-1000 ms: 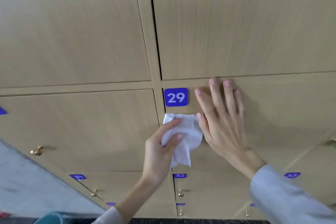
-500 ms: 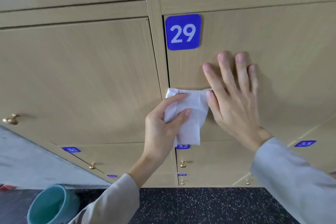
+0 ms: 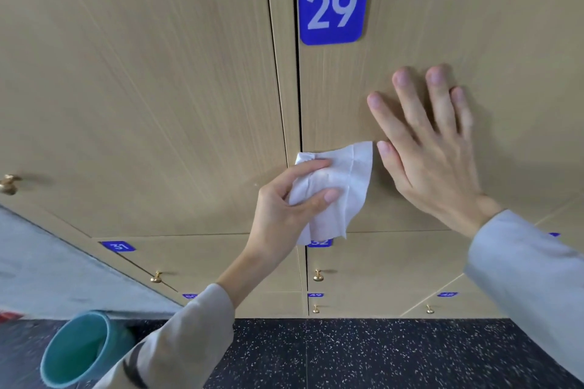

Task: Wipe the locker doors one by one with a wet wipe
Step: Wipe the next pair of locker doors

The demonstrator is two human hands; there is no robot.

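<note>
A: Left hand has the wet wipe, thumb over the top and a finger curled across the front, pinching it bunched. Most of the sheet spills out toward three o'clock of that grip, with a loose tail drooping to six.

B: And it sits where on the door?

A: Low on the left edge of locker door 29, right by the dark vertical gap. The blue number plate is up at twelve o'clock from the wipe, well apart.

B: The other hand?

A: Right hand lies flat on the same door, fingers straight and spread, thumb tip just beside the wipe's upper corner. It holds nothing.

B: Surfaces?

A: The door is pale wood-grain laminate, matte, with fine vertical streaks. The plate is a glossy rounded square with white digits. The wipe is thin, white, creased and softly crumpled. At nine o'clock there's a small brass knob on the neighbouring door. Below, the floor is dark and speckled, and a teal cup shows at seven, round mouth toward us.
</note>
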